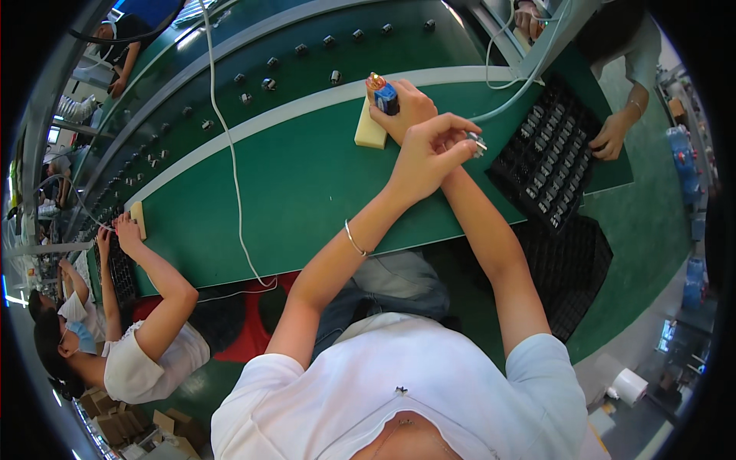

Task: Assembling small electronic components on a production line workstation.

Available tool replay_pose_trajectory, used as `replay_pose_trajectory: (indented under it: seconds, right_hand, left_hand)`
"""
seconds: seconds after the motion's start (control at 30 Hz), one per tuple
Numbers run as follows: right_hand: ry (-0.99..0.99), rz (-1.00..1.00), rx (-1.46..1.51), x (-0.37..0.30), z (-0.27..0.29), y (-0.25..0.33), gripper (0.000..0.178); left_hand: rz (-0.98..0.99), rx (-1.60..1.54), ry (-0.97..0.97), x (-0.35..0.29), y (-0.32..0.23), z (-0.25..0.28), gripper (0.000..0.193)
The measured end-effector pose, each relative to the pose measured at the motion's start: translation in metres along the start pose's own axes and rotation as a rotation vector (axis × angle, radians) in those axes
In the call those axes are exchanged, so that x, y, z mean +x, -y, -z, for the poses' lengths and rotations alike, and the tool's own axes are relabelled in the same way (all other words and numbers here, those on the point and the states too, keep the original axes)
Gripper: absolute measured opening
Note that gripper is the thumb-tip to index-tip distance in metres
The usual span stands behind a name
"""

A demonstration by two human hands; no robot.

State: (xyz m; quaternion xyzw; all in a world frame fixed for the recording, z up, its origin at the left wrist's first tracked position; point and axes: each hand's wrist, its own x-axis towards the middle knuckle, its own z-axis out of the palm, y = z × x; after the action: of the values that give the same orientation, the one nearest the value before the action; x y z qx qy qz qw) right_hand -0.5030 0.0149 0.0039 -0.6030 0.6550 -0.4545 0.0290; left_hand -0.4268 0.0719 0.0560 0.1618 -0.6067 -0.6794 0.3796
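My forearms cross above the green worktable [307, 184]. My left hand [431, 153], with a bracelet on its wrist, passes over my right wrist and pinches a small silvery metal part [477, 144] between thumb and fingers. Farther off, my right hand [410, 107] is wrapped round a blue hand tool with a copper-coloured tip [386, 98]. Its lower end is hidden in my fist. Just beside that hand, a pale yellow block [371, 132] rests on the table. A light blue hose [510, 110] runs toward my hands; where it ends is hidden.
To the right, a black tray [502, 165] holds rows of metal parts. Another person's hand [611, 136] touches its edge. Beyond a pale rail [253, 119], several metal parts stand on a green strip. A white cable [234, 165] hangs across the table. A co-worker [157, 345] sits at left.
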Motion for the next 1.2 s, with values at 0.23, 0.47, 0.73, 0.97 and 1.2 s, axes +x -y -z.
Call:
replay_pose_trajectory:
  seconds: [0.23,0.47,0.73,0.97,1.2]
  right_hand:
    - [0.023,-0.068,-0.048,0.074,-0.022,-0.033,0.033]
    - [0.068,-0.091,-0.245,0.111,-0.041,-0.064,0.032]
    - [0.242,-0.269,0.597,0.075,-0.004,-0.012,0.036]
    - [0.263,-0.402,1.019,0.020,0.038,0.034,0.024]
    - [0.525,-0.621,1.186,0.009,0.040,0.008,0.034]
  left_hand:
    - [0.007,-0.001,-0.083,-0.023,-0.029,0.019,0.020]
    - [-0.041,0.056,-0.343,-0.027,-0.031,0.055,0.019]
    - [-0.026,0.181,-0.600,-0.018,-0.019,0.119,0.015]
    - [-0.049,0.158,-0.498,-0.013,-0.018,0.100,0.017]
    - [0.155,-0.016,-0.346,-0.011,-0.012,0.107,0.028]
